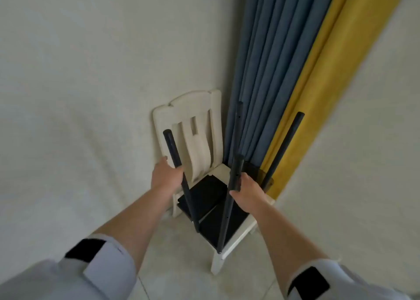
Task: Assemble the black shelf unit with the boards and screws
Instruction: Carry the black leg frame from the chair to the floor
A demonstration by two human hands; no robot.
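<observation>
Both sleeves [95, 274] frame the scene as the left hand [167, 174] grips one pole [179, 177] and the right hand [246, 192] another [234, 179] of the shelf [204, 199] on the chair [188, 122], which looks liable to tip off sideways if either grip pulls unevenly.

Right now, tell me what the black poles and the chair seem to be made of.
Black poles: probably painted metal tube, matte finish; slim, round, with small holes along one. Chair: looks like cream-painted wood, smooth satin sheen, shaped back slats; moulded plastic cannot be ruled out.
</observation>
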